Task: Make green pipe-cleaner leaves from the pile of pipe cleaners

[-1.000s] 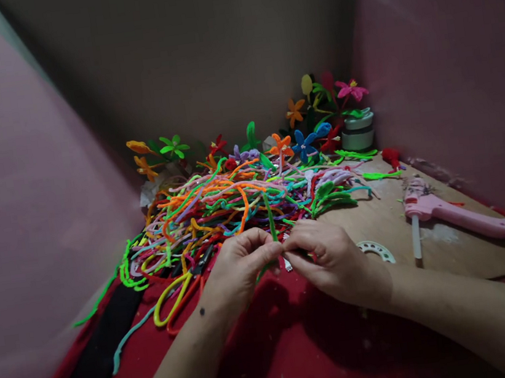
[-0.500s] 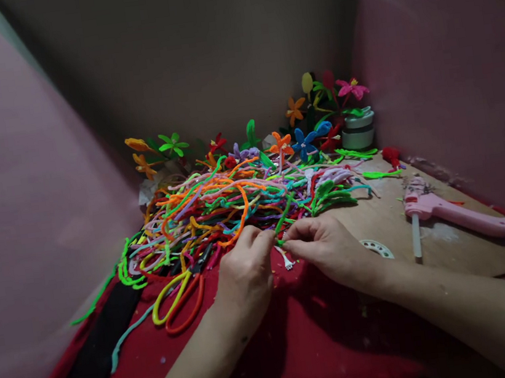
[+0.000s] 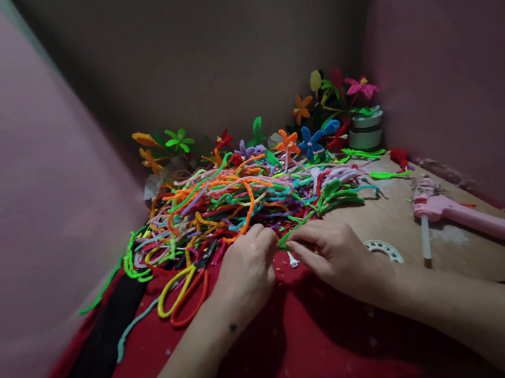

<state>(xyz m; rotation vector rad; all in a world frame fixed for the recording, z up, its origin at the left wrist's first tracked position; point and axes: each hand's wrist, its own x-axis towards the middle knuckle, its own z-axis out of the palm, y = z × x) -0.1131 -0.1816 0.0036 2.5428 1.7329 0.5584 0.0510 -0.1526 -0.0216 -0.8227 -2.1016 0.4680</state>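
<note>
Between my two hands is a green pipe cleaner (image 3: pixel 284 242), pinched from both sides just above the red cloth. My left hand (image 3: pixel 253 263) is closed, its thumb and finger meeting at the stem's left end; the fingertips are partly hidden. My right hand (image 3: pixel 330 252) grips the same stem with thumb and forefinger from the right. Right behind the hands lies a large heap of colourful pipe cleaners (image 3: pixel 216 194). A small white bundle (image 3: pixel 293 260) rests on the cloth below the fingers. Scissors (image 3: pixel 184 291) with yellow and orange handles lie left of my left hand.
A pink glue gun (image 3: pixel 475 220) lies on a brown board (image 3: pixel 395 213) at right, near a white ring-shaped piece (image 3: pixel 384 250). A black flat strip (image 3: pixel 100 339) is at left. Pipe-cleaner flowers (image 3: pixel 311 141) and a pale green pot (image 3: pixel 365 129) stand along the back wall.
The green pipe cleaner, which stood up between my fingers, now leans over to the right along my right forefinger. The whole view has shifted slightly, moving the scene rightward.
</note>
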